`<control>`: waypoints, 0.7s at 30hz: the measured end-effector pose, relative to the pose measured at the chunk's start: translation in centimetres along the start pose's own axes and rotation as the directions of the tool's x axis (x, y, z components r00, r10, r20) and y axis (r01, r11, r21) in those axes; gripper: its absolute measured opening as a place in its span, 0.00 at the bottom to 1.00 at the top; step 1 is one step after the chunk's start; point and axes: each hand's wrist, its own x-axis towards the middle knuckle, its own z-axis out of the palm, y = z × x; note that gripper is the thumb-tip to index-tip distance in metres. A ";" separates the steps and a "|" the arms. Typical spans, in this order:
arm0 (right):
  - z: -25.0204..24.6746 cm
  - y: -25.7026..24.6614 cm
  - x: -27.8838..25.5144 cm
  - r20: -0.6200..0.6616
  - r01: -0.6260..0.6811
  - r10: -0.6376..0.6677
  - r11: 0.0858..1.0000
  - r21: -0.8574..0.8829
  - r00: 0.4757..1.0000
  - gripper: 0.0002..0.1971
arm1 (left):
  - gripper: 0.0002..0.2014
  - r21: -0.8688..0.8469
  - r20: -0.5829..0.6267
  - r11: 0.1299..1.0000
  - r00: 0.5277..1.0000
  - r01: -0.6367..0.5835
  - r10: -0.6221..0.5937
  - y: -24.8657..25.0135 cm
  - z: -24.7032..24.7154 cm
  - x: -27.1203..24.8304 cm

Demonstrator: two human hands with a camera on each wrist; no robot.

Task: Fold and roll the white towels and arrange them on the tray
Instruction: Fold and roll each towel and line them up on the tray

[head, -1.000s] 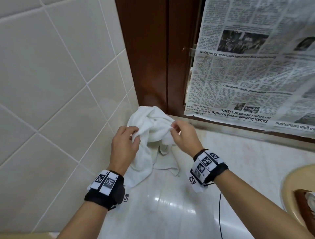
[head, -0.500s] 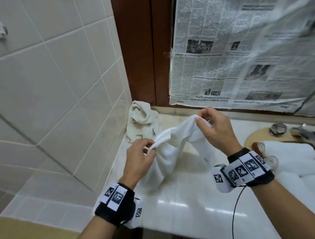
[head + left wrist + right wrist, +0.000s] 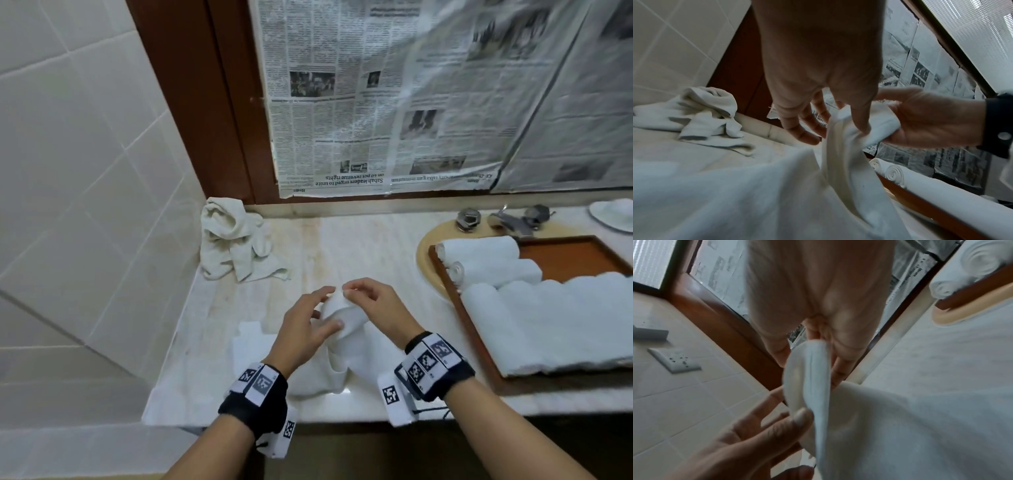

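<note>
From the head view, the white towel [image 3: 339, 346] hangs over the near middle of the marble counter [image 3: 359, 246], its top corner lifted and its lower part slumped on the stone toward the near edge, so its long axis runs roughly from far and high to near and low. The right hand [image 3: 376, 308] pinches that top corner; the left hand [image 3: 305, 329], fingers spread and nearly straight, lies against the cloth's left side just below. The wooden tray [image 3: 575, 253] with rolled towels [image 3: 479, 248] sits to the right, a crumpled towel [image 3: 233, 243] far left. The left wrist view shows the left fingers [image 3: 803, 134] extended, touching the hanging fold, not clenched. The right wrist view shows the right fingers [image 3: 840, 369] nipping the towel's edge, cloth falling below them.
</note>
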 end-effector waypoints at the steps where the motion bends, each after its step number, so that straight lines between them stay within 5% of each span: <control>1: -0.4 0.2 -0.3 0.025 -0.019 0.018 0.999 0.028 1.000 0.07 | 0.25 -0.002 -0.029 1.000 1.000 -0.011 0.011 0.0 0.5 0.3; 4: -1.5 1.2 -1.7 0.162 -0.048 0.028 0.991 0.122 0.986 0.14 | 0.10 0.061 -0.134 0.997 0.989 -0.049 0.057 0.3 1.3 1.2; 8: -1.8 3.3 -3.2 0.247 0.000 0.001 1.000 -0.004 0.969 0.14 | 0.06 0.081 -0.130 0.996 0.991 0.030 -0.019 1.3 2.1 1.7; 10: -1.7 3.9 -3.0 0.215 0.022 0.000 0.995 -0.098 0.977 0.08 | 0.06 0.086 -0.148 0.995 0.988 0.055 -0.041 2.0 2.3 1.8; 12: -2.0 4.1 -2.3 0.113 0.060 -0.045 0.990 -0.130 0.993 0.12 | 0.06 0.083 -0.185 0.994 0.981 0.073 -0.057 2.3 2.0 1.8; 16: -3.6 2.0 -0.8 -0.144 0.138 -0.143 0.990 -0.042 0.979 0.08 | 0.07 0.148 -0.114 0.980 0.986 0.136 -0.120 2.5 0.8 1.7; 21: -3.5 -0.1 0.1 0.048 0.245 -0.243 0.918 -0.311 0.969 0.08 | 0.18 0.087 -0.066 0.996 0.998 -0.003 0.009 3.9 0.8 1.5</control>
